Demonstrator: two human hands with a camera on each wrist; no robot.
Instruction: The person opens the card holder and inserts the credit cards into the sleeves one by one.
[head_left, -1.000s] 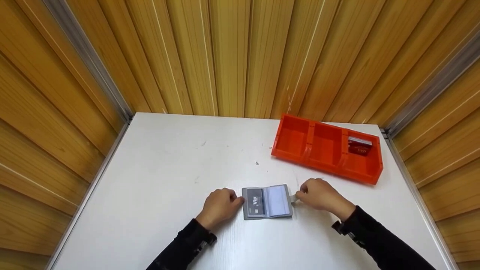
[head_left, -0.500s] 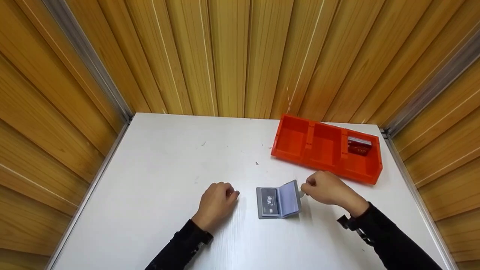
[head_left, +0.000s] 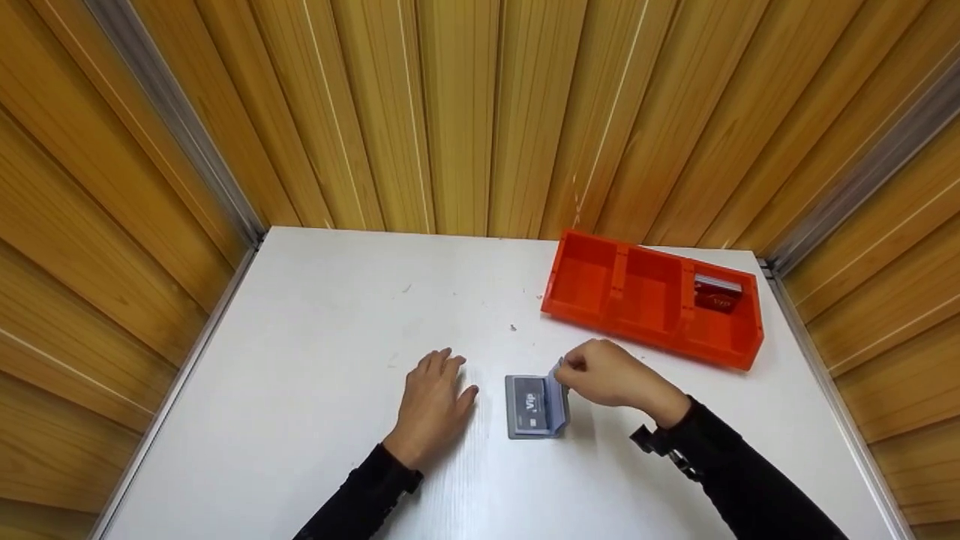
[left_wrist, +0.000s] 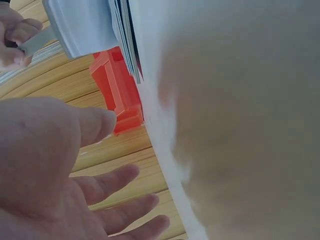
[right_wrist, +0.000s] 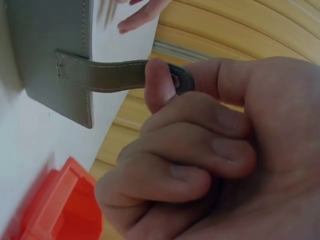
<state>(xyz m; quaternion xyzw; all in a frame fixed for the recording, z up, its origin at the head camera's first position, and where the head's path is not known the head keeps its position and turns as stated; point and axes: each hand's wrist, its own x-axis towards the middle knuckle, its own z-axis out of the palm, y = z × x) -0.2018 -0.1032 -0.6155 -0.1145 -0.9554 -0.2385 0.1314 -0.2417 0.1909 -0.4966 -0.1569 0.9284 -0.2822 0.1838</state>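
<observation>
A small grey card holder (head_left: 511, 409) lies on the white table, its right cover raised almost upright. Inside its left half a dark card (head_left: 531, 405) marked "Vip" shows through a clear sleeve. My right hand (head_left: 604, 375) pinches the stitched strap (right_wrist: 115, 75) of the raised cover between thumb and index finger, the other fingers curled in. A metal snap is visible at the strap's end in the right wrist view. Left of the holder, my left hand (head_left: 435, 405) is apart from it with fingers spread and nothing in them.
Behind the right hand stands an orange-red tray (head_left: 615, 300) with three compartments. Its right compartment contains a stack of red cards (head_left: 718, 294). Wood-patterned walls (head_left: 457, 112) enclose the white table (head_left: 337, 315) at the back and sides.
My left hand has let go of the holder's left edge, drawn back and spread its fingers. The holder slid right, then slightly back left, while my right hand swung its right cover up.
</observation>
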